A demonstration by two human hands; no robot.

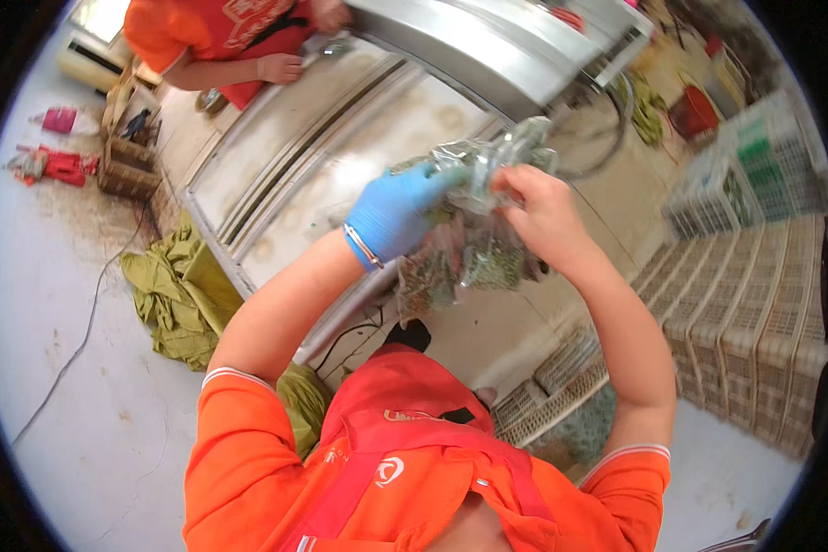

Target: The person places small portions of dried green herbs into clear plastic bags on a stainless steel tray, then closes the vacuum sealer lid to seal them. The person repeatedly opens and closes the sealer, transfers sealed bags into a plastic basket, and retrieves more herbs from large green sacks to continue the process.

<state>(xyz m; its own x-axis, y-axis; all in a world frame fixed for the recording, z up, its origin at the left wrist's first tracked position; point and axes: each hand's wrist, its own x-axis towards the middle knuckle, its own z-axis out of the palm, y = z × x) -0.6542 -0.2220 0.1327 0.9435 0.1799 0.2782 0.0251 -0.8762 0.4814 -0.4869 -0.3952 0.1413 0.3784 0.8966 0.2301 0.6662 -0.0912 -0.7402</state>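
Observation:
Several clear plastic bags (490, 261) filled with small green and reddish-brown bits hang in front of me, over the near right end of a metal table (350, 166). My left hand (391, 213), in a blue glove with a bracelet at the wrist, is closed on the gathered bags from the left. Bare and pinching, my right hand (545, 213) grips the crumpled upper plastic of the bags from the right. Motion blurs the fingertips of both hands, and the folds of plastic partly hide them.
Across the table, a co-worker's hand (281, 68) rests near its far edge. A long metal machine (488, 41) stands behind. Olive sacks (179, 290) lie at left. Stacked plastic crates (745, 322) and a red bucket (693, 113) are at right. A cable (90, 322) crosses the floor.

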